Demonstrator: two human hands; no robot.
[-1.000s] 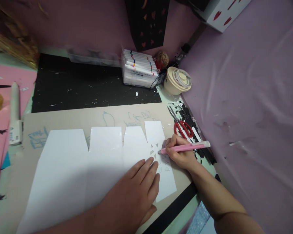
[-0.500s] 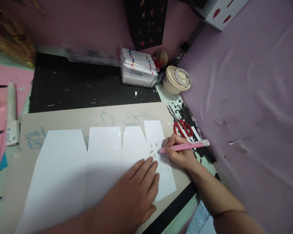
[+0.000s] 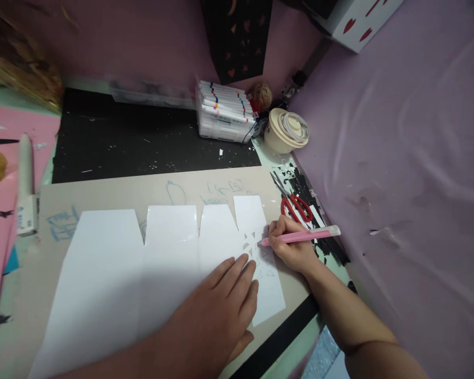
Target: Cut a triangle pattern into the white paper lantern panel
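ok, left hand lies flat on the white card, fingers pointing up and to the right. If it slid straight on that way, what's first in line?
Most likely the small triangular cut-outs just past the left hand, then the pink craft knife tip held by the right hand.

Two bare forearms enter from the lower edge of the head view, neither covered by a sleeve as far as the picture reaches. The left hand (image 3: 217,316) wears no ring, watch, bracelet or glove; its broad back and four fingers (image 3: 237,273) show plainly, the thumb only at the lower edge. The right hand (image 3: 294,247) is likewise unadorned, with a bare wrist and a bare forearm running to the lower right corner. Fingernails are too small to make out.
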